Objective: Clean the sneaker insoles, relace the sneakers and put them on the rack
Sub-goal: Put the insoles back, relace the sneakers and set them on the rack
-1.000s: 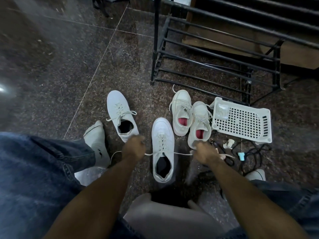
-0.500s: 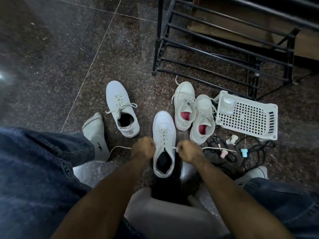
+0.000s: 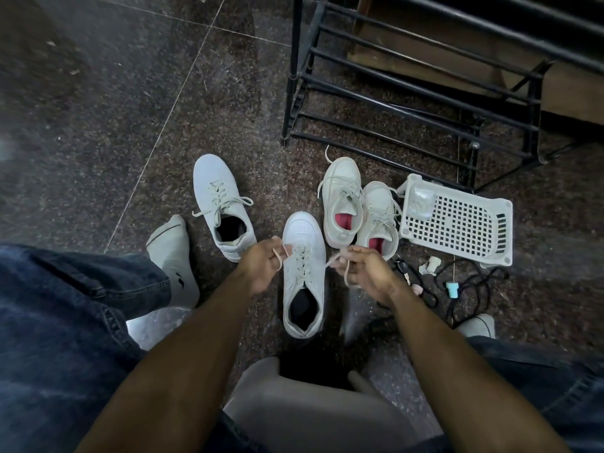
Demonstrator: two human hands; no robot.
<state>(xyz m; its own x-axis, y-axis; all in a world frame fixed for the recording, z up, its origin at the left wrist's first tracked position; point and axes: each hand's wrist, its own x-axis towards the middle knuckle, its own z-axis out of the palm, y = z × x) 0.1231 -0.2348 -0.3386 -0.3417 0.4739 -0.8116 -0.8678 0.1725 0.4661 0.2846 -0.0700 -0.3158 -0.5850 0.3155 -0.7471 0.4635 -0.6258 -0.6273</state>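
Two sneakers (image 3: 358,209) w/ basket (image 3: 457,223) nearby

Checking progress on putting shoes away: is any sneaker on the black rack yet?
No, the black rack bars are bare.

Rack (image 3: 408,89) top cut off (upper edge), small bits (image 3: 431,265) by the cable unidentifiable.

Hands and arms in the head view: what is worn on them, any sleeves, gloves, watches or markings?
Both the left hand and the right hand are bare, with no gloves. The forearms are uncovered up to the bottom edge of the frame; no sleeve, watch, band or marking shows.
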